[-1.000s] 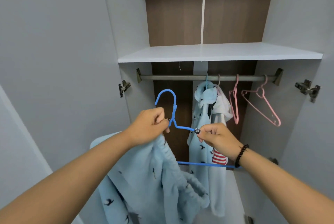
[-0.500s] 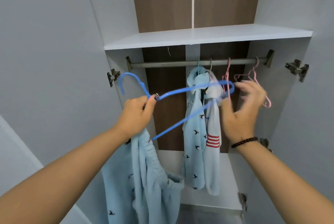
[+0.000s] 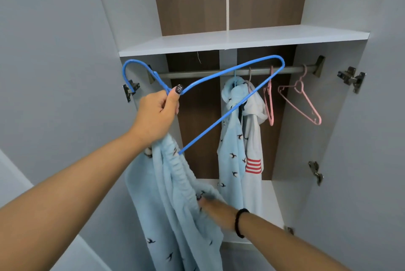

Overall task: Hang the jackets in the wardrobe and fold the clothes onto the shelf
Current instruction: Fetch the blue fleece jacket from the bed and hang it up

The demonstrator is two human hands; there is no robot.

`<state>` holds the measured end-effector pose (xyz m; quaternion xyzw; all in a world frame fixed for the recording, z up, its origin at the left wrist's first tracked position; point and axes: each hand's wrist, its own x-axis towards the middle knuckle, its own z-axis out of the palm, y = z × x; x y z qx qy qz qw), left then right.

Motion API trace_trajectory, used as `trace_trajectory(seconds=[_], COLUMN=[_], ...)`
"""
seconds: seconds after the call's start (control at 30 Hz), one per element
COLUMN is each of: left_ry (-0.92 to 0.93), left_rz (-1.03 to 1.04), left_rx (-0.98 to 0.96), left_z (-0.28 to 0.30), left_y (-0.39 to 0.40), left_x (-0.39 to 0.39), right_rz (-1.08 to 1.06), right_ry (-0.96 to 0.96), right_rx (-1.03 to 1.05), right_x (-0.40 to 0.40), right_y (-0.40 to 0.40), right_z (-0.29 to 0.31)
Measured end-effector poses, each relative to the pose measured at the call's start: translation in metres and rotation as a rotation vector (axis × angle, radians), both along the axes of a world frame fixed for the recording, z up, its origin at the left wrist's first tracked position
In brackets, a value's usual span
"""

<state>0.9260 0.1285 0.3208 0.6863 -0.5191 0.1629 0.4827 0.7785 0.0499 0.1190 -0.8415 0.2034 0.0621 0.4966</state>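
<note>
One blue wire hanger [image 3: 219,78] and a pale-blue, bird-printed fleece garment [image 3: 166,200] are gripped together by the left hand [image 3: 156,115], raised before the wardrobe [image 3: 328,117]. Right hand [image 3: 215,210] reaches into the fleece; finger state indeterminate. Rail [image 3: 230,72]: two hung garments, two bare pink hangers [image 3: 302,104].

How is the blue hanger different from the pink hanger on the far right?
The blue hanger is held in the left hand, tipped sideways off the rail; the pink hanger hangs by its hook from the rail. The blue one looks bigger, though it is also nearer the camera. The blue one is a plain wire triangle; the pink one looks thicker, with small notches. Both carry no clothes right now.
</note>
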Motion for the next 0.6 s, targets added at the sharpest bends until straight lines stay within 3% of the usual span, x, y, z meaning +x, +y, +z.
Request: trace_trajectory(seconds=[0.1, 0.2, 0.37, 0.47, 0.6], left_ry=[-0.004, -0.019, -0.011, -0.019, 0.034], left_rz=[-0.003, -0.035, -0.048, -0.04, -0.071], left_rx=[0.032, 0.148, 0.346, 0.414, 0.553], left_z=[0.0, -0.014, -0.052, -0.065, -0.07], left_y=[0.016, 0.037, 0.066, 0.066, 0.052], left_x=[0.016, 0.029, 0.046, 0.048, 0.039], right_rz=[0.089, 0.049, 0.129, 0.17, 0.213], right_ry=[0.27, 0.325, 0.256, 0.257, -0.029], right_rx=[-0.139, -0.356, -0.939, -1.184, -1.436], right_x=[-0.022, -0.041, -0.072, -0.086, -0.089], right_y=[-0.008, -0.046, -0.129, -0.159, -0.18], right_z=[-0.01, -0.011, 0.036, 0.083, 0.126])
